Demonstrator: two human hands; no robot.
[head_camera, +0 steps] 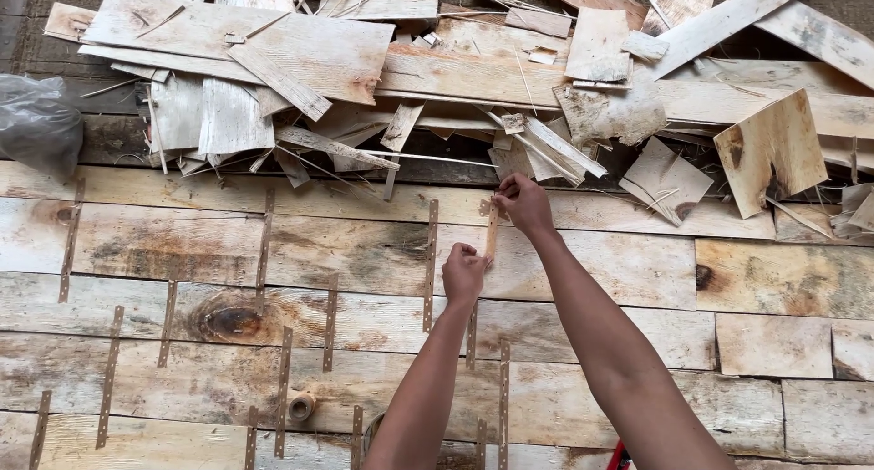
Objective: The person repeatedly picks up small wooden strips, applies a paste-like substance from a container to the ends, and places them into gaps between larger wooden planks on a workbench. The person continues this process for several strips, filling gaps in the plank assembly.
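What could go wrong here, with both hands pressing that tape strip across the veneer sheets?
1. The tape strip, stretched between the left hand and right hand, might go down crooked or wrinkled and miss the seam.
2. The veneer sheets look rough, so bare fingers may pick up splinters.
3. The scrap pile lies close behind; loose slivers could slip under the tape.

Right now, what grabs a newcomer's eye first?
Two bare arms reach up the middle: the left hand and right hand press a short strip of brown paper tape onto the pale, knotty wood veneer sheets. Behind them, a jumbled heap of torn pale veneer scraps fills the top. A crumpled grey plastic bag sits far left.
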